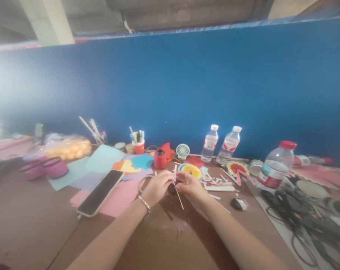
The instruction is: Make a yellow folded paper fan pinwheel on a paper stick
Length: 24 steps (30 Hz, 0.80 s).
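Observation:
Over the near middle of the brown table, my left hand [158,186] and my right hand [192,188] meet fingertip to fingertip. Both are closed around the upper end of a thin yellow stick [180,199], which slants down toward me. A narrow white paper strip [175,169] stands up at the same spot between the fingers. Blur and the fingers hide how strip and stick touch. Just behind my hands lies a yellow pleated paper rosette [193,171]. A small dark object [172,188] shows partly below the fingertips.
Left of my hands lie a phone [101,193] and coloured paper sheets [121,197]. A red pot [160,159], a pen cup [138,146] and a small fan [182,150] stand behind. Rightward are paper scraps [219,183], a mouse [239,203], a large bottle [277,167] and black cables [296,213].

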Available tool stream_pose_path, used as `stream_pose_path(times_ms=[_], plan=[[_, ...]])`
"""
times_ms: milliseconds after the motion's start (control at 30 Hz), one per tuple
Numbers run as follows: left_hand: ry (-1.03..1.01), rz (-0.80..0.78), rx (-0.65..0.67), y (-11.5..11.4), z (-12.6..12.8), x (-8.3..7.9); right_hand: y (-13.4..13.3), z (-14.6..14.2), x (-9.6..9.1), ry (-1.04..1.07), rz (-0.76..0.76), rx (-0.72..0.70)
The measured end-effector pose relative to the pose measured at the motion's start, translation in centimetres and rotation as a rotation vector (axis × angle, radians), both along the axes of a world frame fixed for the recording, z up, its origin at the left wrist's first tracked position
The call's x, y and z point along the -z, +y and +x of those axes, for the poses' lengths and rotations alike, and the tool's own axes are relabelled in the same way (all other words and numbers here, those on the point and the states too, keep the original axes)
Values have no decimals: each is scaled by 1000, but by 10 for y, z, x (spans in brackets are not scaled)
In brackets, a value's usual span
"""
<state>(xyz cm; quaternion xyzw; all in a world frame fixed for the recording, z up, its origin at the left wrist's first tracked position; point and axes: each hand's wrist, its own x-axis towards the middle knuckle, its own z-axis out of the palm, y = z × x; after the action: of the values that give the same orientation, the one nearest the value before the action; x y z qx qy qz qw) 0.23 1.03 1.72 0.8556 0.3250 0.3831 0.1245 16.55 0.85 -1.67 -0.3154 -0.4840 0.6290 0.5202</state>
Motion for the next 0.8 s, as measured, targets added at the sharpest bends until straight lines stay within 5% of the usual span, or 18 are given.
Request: stream_pose_path(times_ms=[167, 267, 400, 633, 800], plan=[[-292, -134, -79, 0, 10, 13, 2, -2, 2, 55, -1, 46], [-633, -462, -199, -2, 21, 30, 3, -6, 4, 36, 13, 205], [-785, -805, -53, -3, 29, 45, 2, -10, 9, -68, 11, 315], [-812, -894, -41, -2, 26, 42, 2, -14, 16, -120, 40, 269], [-879, -929, -99, -1, 26, 47, 2, -13, 16, -75, 22, 379]])
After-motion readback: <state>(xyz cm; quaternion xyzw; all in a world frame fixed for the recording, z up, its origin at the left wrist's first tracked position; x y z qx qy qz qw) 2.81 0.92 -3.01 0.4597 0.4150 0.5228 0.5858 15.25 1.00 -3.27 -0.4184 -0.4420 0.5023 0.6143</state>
